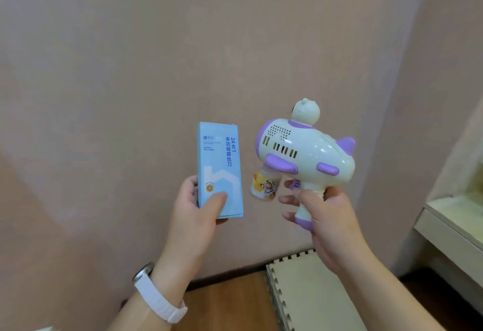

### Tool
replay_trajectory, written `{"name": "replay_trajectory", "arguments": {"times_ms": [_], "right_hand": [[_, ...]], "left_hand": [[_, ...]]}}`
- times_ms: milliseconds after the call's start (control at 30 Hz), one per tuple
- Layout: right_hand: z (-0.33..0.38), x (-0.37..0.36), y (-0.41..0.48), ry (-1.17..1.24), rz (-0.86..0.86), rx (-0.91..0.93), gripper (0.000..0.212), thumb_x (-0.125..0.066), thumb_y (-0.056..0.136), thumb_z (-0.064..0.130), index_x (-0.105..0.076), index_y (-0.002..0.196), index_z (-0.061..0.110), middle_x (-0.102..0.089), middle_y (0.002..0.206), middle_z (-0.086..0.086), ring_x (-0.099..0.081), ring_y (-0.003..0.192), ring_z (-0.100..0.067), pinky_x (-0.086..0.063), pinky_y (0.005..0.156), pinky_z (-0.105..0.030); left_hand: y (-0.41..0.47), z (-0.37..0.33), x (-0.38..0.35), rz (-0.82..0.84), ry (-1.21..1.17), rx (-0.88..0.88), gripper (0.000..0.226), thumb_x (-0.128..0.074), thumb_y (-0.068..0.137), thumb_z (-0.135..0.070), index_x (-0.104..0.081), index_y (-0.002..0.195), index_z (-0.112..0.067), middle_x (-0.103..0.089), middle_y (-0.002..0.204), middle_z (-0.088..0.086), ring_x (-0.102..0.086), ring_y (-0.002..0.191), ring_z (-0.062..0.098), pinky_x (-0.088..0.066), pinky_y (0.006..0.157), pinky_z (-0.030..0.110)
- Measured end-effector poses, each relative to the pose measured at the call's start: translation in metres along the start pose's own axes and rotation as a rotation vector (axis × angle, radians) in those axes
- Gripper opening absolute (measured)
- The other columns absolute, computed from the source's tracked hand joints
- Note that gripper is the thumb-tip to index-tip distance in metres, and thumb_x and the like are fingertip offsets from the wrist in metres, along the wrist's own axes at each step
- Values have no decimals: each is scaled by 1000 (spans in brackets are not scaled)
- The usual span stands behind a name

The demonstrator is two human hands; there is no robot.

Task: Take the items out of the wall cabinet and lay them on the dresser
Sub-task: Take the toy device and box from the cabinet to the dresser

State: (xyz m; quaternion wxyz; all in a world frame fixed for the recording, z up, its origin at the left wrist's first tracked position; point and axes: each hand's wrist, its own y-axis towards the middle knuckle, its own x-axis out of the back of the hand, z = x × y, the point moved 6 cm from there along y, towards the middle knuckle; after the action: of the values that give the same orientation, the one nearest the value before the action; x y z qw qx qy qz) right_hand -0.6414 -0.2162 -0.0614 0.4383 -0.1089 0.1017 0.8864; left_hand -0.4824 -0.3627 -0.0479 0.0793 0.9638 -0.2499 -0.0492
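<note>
My left hand [194, 209] holds a light blue cardboard box [219, 168] upright, thumb across its front, in the middle of the view. My right hand [324, 215] grips the handle of a white and purple toy bubble gun [303, 148] shaped like a plane, with a small printed bottle [264, 185] attached under its nose. Both items hang in the air in front of a pink wall. The wall cabinet is out of sight. A pale piece of furniture [449, 229] at the right edge may be the dresser; I cannot tell.
Pink wall [183, 56] fills most of the view. Below lie a wooden floor [224, 304] and beige foam puzzle mats [313, 294]. A white watch strap [156, 296] is on my left wrist.
</note>
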Motion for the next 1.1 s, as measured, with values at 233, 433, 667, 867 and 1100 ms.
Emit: {"name": "replay_trajectory", "arguments": {"times_ms": [233, 433, 667, 867, 1100], "right_hand": [[25, 159, -11, -4, -302, 1, 18, -58, 90, 1, -64, 101, 13, -72, 97, -3, -72, 81, -18, -57, 71, -43], [38, 258, -41, -13, -575, 41, 20, -58, 88, 0, -62, 98, 17, -73, 84, 9, -73, 79, -16, -58, 70, -44], [47, 344, -72, -41, -889, 29, 18, -59, 91, 3, -63, 103, 17, -71, 105, -7, -73, 86, -23, -58, 71, -42], [57, 389, -80, -95, -1087, 42, 22, -59, 91, 3, -61, 107, 18, -70, 109, -8, -72, 86, -23, -55, 64, -35], [56, 424, -103, -105, -1262, 41, 19, -62, 90, 6, -62, 108, 13, -70, 107, -9, -73, 84, -22, -55, 63, -35]], "left_hand": [[-16, 24, -156, 277, 20, 61, 20, -57, 91, 1, -54, 101, -16, -73, 87, -6, -70, 70, 10, -56, 55, 24], [-36, 42, -267, 514, -8, 100, 25, -57, 91, -1, -51, 109, -18, -72, 96, -3, -69, 72, 7, -54, 53, 22], [-59, 79, -386, 799, -87, 217, 37, -59, 91, -5, -47, 114, -32, -74, 99, -6, -73, 84, 18, -59, 65, 36], [-65, 106, -460, 984, -139, 289, 39, -60, 91, -7, -45, 113, -36, -72, 104, -4, -72, 86, 19, -59, 70, 41], [-93, 131, -527, 1168, -146, 352, 38, -59, 91, -7, -44, 118, -30, -72, 104, 0, -72, 81, 14, -54, 56, 23]]}}
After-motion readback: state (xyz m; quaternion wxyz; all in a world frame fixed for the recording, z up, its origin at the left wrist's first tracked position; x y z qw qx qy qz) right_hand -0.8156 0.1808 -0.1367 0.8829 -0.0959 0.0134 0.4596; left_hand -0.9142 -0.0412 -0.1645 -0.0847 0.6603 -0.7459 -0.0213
